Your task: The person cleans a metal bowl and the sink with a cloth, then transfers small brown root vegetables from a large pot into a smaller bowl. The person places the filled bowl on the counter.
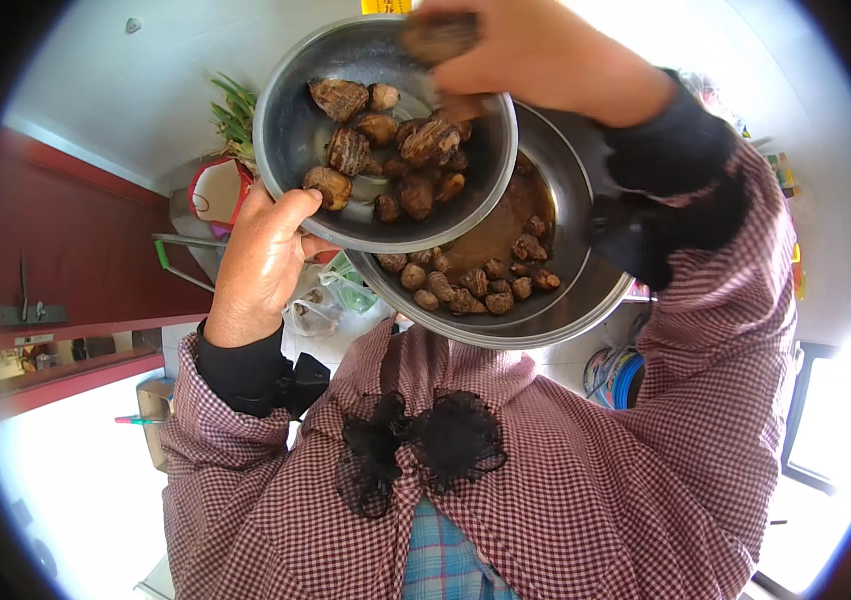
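Note:
My left hand (pixel 263 262) grips the near-left rim of a metal bowl (pixel 485 195), its thumb over the edge. Several brown, ringed taro corms (pixel 348 152) lie inside the bowl. Above its far-right side my right hand (pixel 535 60) is closed around another taro (pixel 440 38), smeared by motion. Beneath and to the right, partly covered by the bowl, is a larger metal basin (pixel 570 325). It contains murky brown water (pixel 490 245), with several smaller taros (pixel 485 285) gathered toward its near side.
A red container (pixel 217 190) and green leafy stalks (pixel 235 118) are at the left, beside a dark red cabinet (pixel 85 235). Clear plastic bags (pixel 317 308) lie just left of the basin. Something blue and round (pixel 627 378) is low on the right.

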